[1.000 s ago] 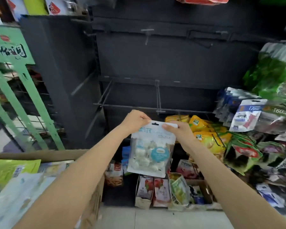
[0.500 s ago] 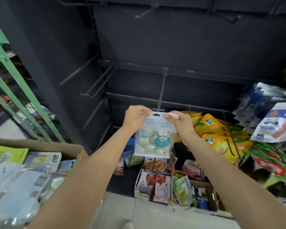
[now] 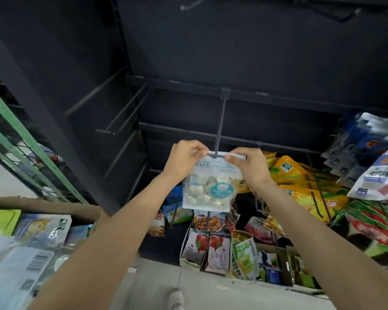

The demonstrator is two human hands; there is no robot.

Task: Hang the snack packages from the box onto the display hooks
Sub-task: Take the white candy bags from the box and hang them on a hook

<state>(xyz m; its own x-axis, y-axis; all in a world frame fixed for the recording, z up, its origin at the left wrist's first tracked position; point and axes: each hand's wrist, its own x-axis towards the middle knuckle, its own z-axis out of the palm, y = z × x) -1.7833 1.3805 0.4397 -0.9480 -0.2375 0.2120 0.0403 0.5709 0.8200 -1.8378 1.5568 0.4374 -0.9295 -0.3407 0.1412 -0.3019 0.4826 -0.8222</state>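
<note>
Both my hands are up at the front tip of one display hook point(image 3: 220, 121). Left hand point(image 3: 184, 159) pinches the top left corner of a white snack package point(image 3: 211, 189), thumb and fingers curled onto the header. Right hand point(image 3: 248, 165) pinches the top right corner the same way. Package hangs upright between them, clear window showing pale round pieces and a teal label. Its top edge sits right at the hook's short crossbar end; I cannot tell if the hang hole is on the hook.

The hook juts forward from a rail on the dark rack point(image 3: 233, 52). More bare hooks point(image 3: 126, 117) stick out at the rack's left side. Right side of the rack is full: yellow bags point(image 3: 293, 173) just beside my right hand, blue and white bags point(image 3: 372, 151) near the right edge, green and red bags point(image 3: 376, 227) below those. Under the held package, strawberry packs point(image 3: 211, 251) and a green pack point(image 3: 244, 256) stand in trays at floor level.

Cardboard box point(image 3: 45, 205) at lower left, its rim visible, with more packets point(image 3: 43, 227) lying inside. Green metal frame point(image 3: 20, 139) at far left.
</note>
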